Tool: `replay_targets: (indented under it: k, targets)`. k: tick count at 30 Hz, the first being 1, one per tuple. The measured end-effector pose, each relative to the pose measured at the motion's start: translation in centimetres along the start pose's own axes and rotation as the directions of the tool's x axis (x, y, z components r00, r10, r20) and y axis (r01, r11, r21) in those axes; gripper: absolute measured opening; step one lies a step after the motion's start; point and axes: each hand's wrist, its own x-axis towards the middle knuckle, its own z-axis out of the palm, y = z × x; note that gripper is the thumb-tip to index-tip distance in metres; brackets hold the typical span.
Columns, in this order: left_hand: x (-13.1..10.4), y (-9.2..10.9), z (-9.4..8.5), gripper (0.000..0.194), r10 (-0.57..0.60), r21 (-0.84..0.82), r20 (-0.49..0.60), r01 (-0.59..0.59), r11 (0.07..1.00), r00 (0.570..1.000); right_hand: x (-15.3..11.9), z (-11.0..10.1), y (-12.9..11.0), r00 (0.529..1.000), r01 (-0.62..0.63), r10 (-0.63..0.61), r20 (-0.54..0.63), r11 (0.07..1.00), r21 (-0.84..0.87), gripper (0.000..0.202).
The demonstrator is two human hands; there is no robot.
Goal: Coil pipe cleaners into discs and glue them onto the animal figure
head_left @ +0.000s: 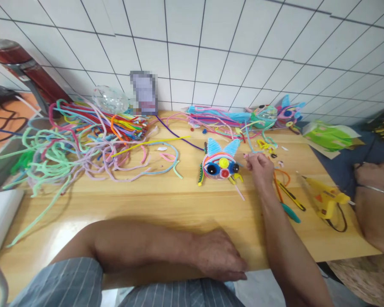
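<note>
My right hand (260,167) is raised just right of a small animal figure (223,164) on the wooden table. Its thumb and fingers are pinched together; a tiny pinkish bit shows at the fingertips, too small to name. Two light-blue ears, black button-like eyes on blue rounds, a yellow round and a red nose mark the figure. Below it a pink pipe cleaner (240,192) lies by small yellow feet. My left hand (220,257) rests at the table's front edge, its fingers curled in, with no object visible in it.
Loose pipe cleaners (92,153) heap on the left, with a bundle (224,117) along the wall. A yellow glue gun (328,198), a yellow utility knife (291,196) and another finished figure (288,114) lie right. A co-worker's arm (376,209) reaches in there. A red thermos (32,76) stands far left.
</note>
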Motion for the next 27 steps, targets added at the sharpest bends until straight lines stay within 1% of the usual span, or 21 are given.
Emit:
replay_targets:
  k: [8, 14, 23, 27]
  targets:
    - [0.02, -0.07, -0.05, 0.039, -0.016, -0.003, 0.034, 0.016, 1.000, 0.999, -0.12, 0.00, -0.47, 1.000, 0.020, -0.020, 0.004, 1.000, -0.007, 0.037]
    - [0.12, 0.17, -0.28, 0.040, -0.017, 0.015, 0.034, 0.016, 1.000, 0.999, -0.11, 0.07, -0.41, 1.000, 0.013, -0.013, 0.003, 1.000, -0.006, 0.034]
    - [-0.08, 0.10, 0.00, 0.035, 0.003, 0.018, -0.038, -0.002, 1.000, 0.999, -0.21, -0.09, -0.37, 1.000, 0.017, -0.017, 0.016, 0.999, -0.031, 0.036]
    - [-0.14, 0.01, 0.21, 0.033, 0.006, 0.002, -0.050, -0.006, 1.000, 0.999, -0.17, -0.14, -0.12, 1.000, 0.018, -0.018, 0.013, 0.999, -0.036, 0.036]
